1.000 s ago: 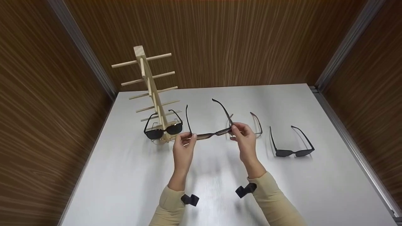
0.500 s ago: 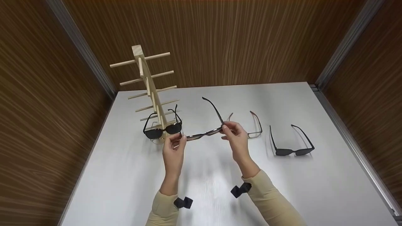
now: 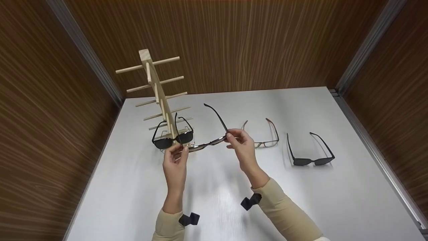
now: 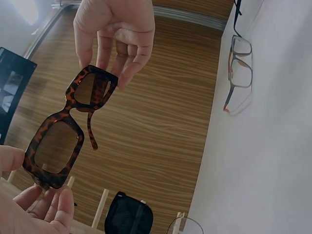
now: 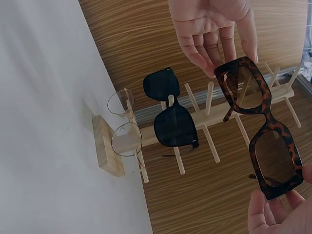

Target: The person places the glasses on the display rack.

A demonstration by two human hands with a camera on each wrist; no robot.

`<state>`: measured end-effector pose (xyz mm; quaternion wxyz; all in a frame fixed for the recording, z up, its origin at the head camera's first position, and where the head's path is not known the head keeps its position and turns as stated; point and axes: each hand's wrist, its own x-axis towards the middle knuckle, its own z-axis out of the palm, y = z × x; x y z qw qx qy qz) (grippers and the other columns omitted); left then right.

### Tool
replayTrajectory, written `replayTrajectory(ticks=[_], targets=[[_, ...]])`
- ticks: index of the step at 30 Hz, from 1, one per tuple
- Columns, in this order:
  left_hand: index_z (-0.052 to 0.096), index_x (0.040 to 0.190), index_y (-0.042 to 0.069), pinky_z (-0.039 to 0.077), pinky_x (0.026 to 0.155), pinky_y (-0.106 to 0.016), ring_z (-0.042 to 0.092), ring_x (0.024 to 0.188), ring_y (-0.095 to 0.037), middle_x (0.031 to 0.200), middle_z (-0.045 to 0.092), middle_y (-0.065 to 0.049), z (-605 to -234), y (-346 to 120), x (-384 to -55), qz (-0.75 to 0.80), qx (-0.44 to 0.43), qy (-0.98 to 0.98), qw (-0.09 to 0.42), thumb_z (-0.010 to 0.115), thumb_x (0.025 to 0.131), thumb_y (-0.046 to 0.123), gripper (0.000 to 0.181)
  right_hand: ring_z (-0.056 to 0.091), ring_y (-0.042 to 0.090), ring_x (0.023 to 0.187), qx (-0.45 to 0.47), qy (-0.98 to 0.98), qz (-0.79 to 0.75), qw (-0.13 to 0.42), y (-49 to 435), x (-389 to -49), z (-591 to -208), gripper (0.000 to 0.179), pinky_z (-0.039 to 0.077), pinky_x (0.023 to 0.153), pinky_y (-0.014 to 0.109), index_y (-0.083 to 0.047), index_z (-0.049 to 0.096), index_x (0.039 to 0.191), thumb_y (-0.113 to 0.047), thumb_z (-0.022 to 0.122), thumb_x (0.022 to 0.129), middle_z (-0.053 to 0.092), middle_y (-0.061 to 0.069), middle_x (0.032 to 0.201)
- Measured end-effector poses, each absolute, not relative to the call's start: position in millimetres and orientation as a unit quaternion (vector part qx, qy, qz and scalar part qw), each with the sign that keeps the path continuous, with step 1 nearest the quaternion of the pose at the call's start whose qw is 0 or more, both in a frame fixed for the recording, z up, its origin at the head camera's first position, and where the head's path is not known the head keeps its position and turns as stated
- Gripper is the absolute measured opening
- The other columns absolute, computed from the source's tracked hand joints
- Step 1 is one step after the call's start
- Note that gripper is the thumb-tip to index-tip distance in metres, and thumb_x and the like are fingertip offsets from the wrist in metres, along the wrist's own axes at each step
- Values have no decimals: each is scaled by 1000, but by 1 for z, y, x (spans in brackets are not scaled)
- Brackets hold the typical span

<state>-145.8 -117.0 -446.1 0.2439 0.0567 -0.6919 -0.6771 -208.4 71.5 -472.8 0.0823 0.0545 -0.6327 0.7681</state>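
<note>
Between both hands, above the table, hangs a pair of tortoiseshell sunglasses (image 4: 56, 144) with brown lenses and unfolded temples. My left hand (image 3: 175, 165) pinches one end of the frame, at the hinge. The other end is pinched by my right hand (image 3: 243, 147), whose thumb and fingers sit at the frame's corner. A wooden glasses stand (image 3: 155, 87) with rows of pegs rises just beyond the left hand. Black sunglasses (image 5: 173, 112) hang on its lower pegs, and thin wire-rimmed glasses (image 5: 126, 122) sit below them. In the head view the held temple overlaps the black sunglasses.
On the white table (image 3: 334, 201), right of the hands, lie clear-lens glasses (image 3: 269, 144) with reddish temple tips. Farther right another black pair of sunglasses (image 3: 312, 162) rests with temples unfolded. Wood-grain panels (image 3: 234, 43) enclose the back and sides.
Both hands have moved left with the tortoiseshell sunglasses, nearer to the stand. The clear-lens glasses are now less covered by the right hand. The glasses on the table and stand stay put.
</note>
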Motion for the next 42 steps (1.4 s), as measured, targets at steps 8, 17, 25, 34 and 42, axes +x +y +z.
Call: replayTrajectory(ticks=[8, 17, 25, 34, 42], targets=[[52, 111, -13, 47, 75, -21, 54, 89, -24, 103, 57, -22, -443, -131, -146, -681, 66, -680, 263, 61, 88, 3, 29, 62, 25, 86, 66, -625, 776, 54, 57, -212, -466, 28, 52, 70, 33, 5, 57, 111, -11, 63, 89, 60, 13, 96], [52, 113, -12, 49, 73, -20, 54, 88, -23, 103, 57, -19, -441, -143, -143, -673, 81, -678, 283, 60, 90, 5, 30, 60, 36, 90, 82, -634, 768, 38, 40, -220, -460, 25, 52, 72, 40, 4, 57, 109, -10, 62, 89, 60, 10, 95], [52, 114, -11, 49, 70, -22, 52, 86, -20, 103, 57, -17, -441, -155, -148, -667, 106, -679, 290, 59, 90, 6, 30, 62, 28, 86, 84, -640, 763, 31, 25, -226, -456, 26, 52, 73, 45, 7, 57, 109, -10, 61, 89, 59, 8, 93], [56, 113, -4, 50, 69, -25, 53, 84, -17, 101, 58, -12, -455, -177, -171, -664, 127, -675, 294, 62, 90, 16, 31, 61, 33, 89, 94, -667, 739, 17, 12, -234, -449, 29, 52, 73, 42, 6, 56, 114, -12, 59, 92, 58, 11, 97], [57, 110, -3, 49, 65, -22, 54, 79, -17, 96, 60, -10, -456, -186, -183, -659, 146, -676, 296, 62, 90, 16, 28, 63, 27, 83, 100, -678, 728, 20, 1, -244, -452, 25, 53, 69, 33, 4, 57, 110, -13, 58, 91, 59, 10, 93]])
